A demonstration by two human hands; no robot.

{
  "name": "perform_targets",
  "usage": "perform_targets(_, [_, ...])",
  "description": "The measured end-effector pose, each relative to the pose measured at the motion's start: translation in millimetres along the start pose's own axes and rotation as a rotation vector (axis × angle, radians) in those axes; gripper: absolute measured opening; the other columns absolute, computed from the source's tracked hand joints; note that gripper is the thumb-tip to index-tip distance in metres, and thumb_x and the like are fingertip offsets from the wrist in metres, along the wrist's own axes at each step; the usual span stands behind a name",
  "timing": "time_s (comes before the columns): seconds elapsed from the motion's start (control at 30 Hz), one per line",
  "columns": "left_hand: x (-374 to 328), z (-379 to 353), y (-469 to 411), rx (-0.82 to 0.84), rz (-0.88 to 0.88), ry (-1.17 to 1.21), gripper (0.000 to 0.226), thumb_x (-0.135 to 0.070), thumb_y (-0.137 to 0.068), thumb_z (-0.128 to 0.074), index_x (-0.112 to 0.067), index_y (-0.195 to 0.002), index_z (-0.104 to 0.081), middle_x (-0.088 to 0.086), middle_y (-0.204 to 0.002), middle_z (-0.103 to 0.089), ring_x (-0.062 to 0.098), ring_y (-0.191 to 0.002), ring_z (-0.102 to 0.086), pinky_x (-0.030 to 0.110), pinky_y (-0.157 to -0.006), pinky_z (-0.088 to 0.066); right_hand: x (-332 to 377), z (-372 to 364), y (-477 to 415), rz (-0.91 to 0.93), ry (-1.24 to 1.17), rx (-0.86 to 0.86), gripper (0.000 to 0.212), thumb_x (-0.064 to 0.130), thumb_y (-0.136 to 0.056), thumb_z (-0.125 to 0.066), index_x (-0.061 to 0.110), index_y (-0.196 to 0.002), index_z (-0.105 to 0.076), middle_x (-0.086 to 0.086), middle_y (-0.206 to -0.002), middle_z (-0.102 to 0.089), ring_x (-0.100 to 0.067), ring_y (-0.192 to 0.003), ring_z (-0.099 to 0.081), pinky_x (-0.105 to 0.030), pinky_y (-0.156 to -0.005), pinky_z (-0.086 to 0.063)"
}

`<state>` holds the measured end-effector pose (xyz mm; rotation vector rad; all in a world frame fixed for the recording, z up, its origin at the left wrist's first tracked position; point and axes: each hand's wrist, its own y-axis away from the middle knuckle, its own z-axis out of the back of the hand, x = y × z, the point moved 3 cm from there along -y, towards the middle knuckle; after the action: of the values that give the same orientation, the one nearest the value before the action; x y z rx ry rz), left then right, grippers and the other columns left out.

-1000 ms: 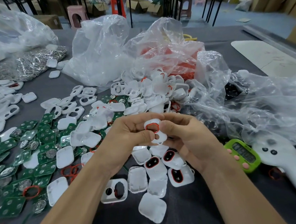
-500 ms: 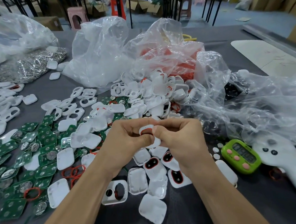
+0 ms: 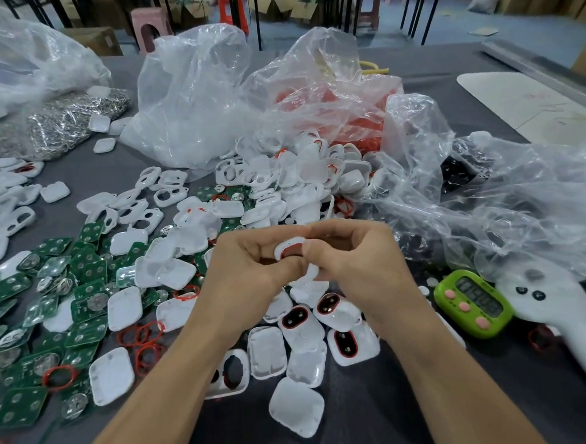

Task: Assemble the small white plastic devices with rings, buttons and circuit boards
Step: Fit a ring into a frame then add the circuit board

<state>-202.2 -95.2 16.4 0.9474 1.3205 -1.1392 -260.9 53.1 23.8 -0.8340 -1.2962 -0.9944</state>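
Note:
Both hands meet at the middle of the table around one small white device shell (image 3: 291, 251) with a red ring in its oval opening. My left hand (image 3: 250, 272) pinches it from the left, my right hand (image 3: 359, 259) from the right, both thumbs pressing on its face. Most of the shell is hidden by my fingers. Below the hands lie assembled white shells with red rings and dark buttons (image 3: 299, 321). Green circuit boards (image 3: 49, 305) cover the left side, with loose red rings (image 3: 144, 334) among them. A heap of white shells (image 3: 299, 173) rises behind the hands.
Crumpled clear plastic bags (image 3: 208, 100) stand at the back and right. A bag of shiny metal parts (image 3: 59, 123) is at far left. A green timer (image 3: 473, 303) and a white handheld device (image 3: 572, 321) lie to the right. White back covers (image 3: 296, 407) lie near the front.
The hands have closed tighter over the shell, so less of its red-ringed opening shows. They have shifted slightly up and away from me.

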Motion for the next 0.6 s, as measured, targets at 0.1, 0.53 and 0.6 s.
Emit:
perform_targets(0.1, [-2,0,0,0.133,0.084,0.181,0.049,-0.001,-0.077,-0.077,-0.023,-0.12,-0.076,0.015,-0.104,-0.079,0.032,-0.101,-0.076,0.036,-0.084,-0.061,1,7,-2,-0.003,-0.078,-0.061,0.009,0.011,-0.085,-0.08,0.02,-0.086,-0.081,-0.004,-0.082,-0.08,-0.024,-0.078,-0.078,-0.042,-0.071,-0.065])
perform_targets(0.53, [0,2,-1,0.006,0.138,0.259,0.033,0.014,-0.089,-0.065,-0.009,-0.109,-0.079,0.019,-0.095,-0.079,0.031,-0.084,-0.078,0.033,-0.066,-0.063,1,-2,6,0.035,-0.072,-0.202,0.011,0.007,-0.081,-0.082,0.018,-0.081,-0.082,0.0,-0.075,-0.079,-0.021,-0.073,-0.078,-0.045,-0.073,-0.064])
perform_targets(0.6, [1,0,0,-0.035,0.137,0.232,0.034,0.018,-0.088,-0.062,-0.005,-0.109,-0.078,0.019,-0.09,-0.079,0.027,-0.077,-0.077,0.032,-0.063,-0.062,0,-5,7,0.058,-0.005,-0.229,0.012,0.009,-0.081,-0.081,0.02,-0.08,-0.082,0.004,-0.071,-0.078,-0.015,-0.069,-0.077,-0.043,-0.071,-0.065])
